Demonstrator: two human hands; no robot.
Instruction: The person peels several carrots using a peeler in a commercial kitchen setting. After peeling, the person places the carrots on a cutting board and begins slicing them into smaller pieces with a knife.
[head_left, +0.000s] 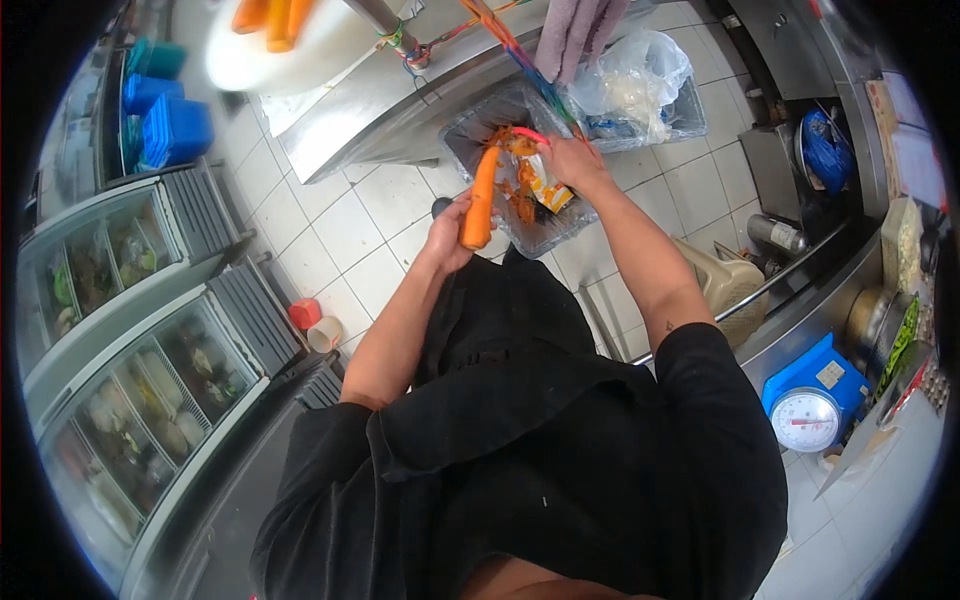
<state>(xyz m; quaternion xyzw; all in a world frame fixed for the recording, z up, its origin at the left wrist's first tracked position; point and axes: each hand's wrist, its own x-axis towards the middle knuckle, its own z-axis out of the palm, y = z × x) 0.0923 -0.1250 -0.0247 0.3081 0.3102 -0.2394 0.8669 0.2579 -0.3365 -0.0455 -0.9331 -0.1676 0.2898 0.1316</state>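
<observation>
My left hand (451, 238) grips a peeled-looking carrot (481, 201) by its thick end, the tip pointing away from me. In my right hand (574, 163) is a tool with a red handle (531, 135), likely a peeler. Its head is not plain to see near the carrot's tip. Both hands are over a grey waste bin (536, 244) lined with clear plastic. Orange carrot peelings (523, 206) and a yellow and white wrapper (553, 196) lie inside the bin.
Several carrots (279, 26) lie on a round white board (232, 64) on the steel table (322, 146). A second lined bin (686, 112) stands behind. Coloured cords (517, 52) and a towel (574, 37) hang nearby. Glass-door fridges (150, 435) are left; a blue scale (806, 420) stands right.
</observation>
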